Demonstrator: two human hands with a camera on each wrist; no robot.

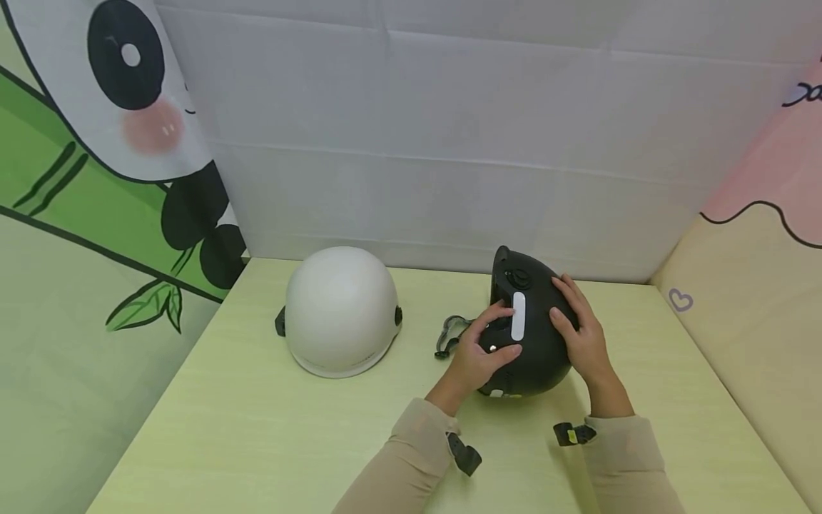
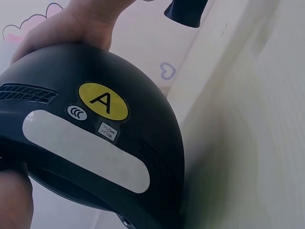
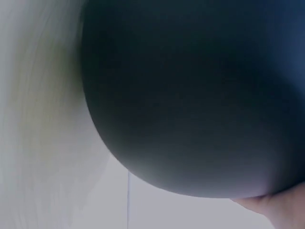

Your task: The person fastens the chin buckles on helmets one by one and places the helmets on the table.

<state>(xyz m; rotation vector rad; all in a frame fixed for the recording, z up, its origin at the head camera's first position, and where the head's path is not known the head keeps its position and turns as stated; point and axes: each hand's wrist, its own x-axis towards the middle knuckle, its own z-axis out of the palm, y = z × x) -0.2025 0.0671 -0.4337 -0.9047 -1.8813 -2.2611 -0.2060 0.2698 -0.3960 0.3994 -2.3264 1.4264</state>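
A black helmet is turned on its side, its opening facing left, with a white strip along the side near its rim. My left hand grips that rim, the thumb and a finger on the outside by the white strip; the other fingers are hidden. Against the rounded shell, my right hand holds the helmet from the right, its fingers bent over the dome. In the left wrist view the black helmet shows a yellow round sticker with an A. The right wrist view is mostly filled by the dark shell.
To the left, a white helmet sits dome up on the pale table. A dark chin strap hangs out beside the black helmet. A white sheet stands behind the table, with printed walls on both sides.
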